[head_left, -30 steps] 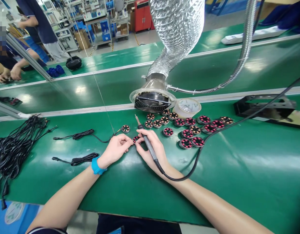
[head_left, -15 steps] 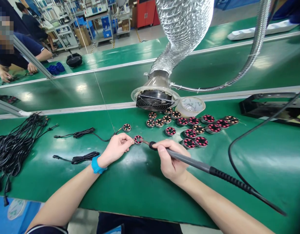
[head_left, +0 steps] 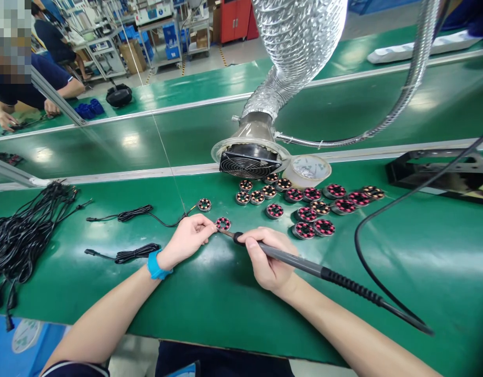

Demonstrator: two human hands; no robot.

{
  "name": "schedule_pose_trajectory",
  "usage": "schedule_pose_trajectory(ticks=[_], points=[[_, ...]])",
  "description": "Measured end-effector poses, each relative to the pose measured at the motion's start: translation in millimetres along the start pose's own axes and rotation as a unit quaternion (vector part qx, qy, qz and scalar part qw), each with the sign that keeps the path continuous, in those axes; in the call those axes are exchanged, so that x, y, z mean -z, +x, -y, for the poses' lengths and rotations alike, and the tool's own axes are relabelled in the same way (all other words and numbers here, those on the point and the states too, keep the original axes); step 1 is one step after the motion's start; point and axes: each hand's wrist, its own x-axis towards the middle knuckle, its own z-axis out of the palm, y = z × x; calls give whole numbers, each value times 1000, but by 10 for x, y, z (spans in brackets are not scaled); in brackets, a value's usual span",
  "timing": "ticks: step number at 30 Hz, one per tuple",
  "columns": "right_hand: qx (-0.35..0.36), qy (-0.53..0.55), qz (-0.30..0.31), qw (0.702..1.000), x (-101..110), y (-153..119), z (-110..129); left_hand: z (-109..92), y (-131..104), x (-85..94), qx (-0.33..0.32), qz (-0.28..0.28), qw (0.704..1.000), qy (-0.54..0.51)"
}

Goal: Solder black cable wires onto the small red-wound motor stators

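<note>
My left hand (head_left: 189, 236) is closed in a pinch at the left edge of a small round coil part (head_left: 223, 224) with red segments. A thin solder wire (head_left: 163, 144) runs down from above into this hand; its end between the fingertips is too small to see. In my right hand (head_left: 271, 259) is a soldering iron (head_left: 292, 259), gripped like a pen. Its tip touches or nearly touches the coil part's lower left edge, beside my left fingertips. A second round part (head_left: 204, 204), joined to a black cable (head_left: 163, 222), lies just beyond my left hand.
Several round coil parts (head_left: 305, 214) stand right of centre. Above them hangs a fume extractor hood (head_left: 249, 157) beside a translucent tub (head_left: 307, 170). Black cables (head_left: 21, 235) pile up at left, with a bundled cable (head_left: 137, 254) nearer. Another person's hands (head_left: 6, 118) work across the bench.
My right hand and the soldering iron have shifted left, bringing the tip from the coil part's right side to its lower left edge. My left hand has barely moved.
</note>
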Motion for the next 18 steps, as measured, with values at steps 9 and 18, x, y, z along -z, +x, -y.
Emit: schedule_pose_trajectory(ticks=[9,18], points=[[-23,-5,-4,1000,7,-21,1,-25,-9,-2,3,-2,1000,-4],[-55,1,-34,998,-4,-37,-51,-32,-12,0,8,-4,1000,4]])
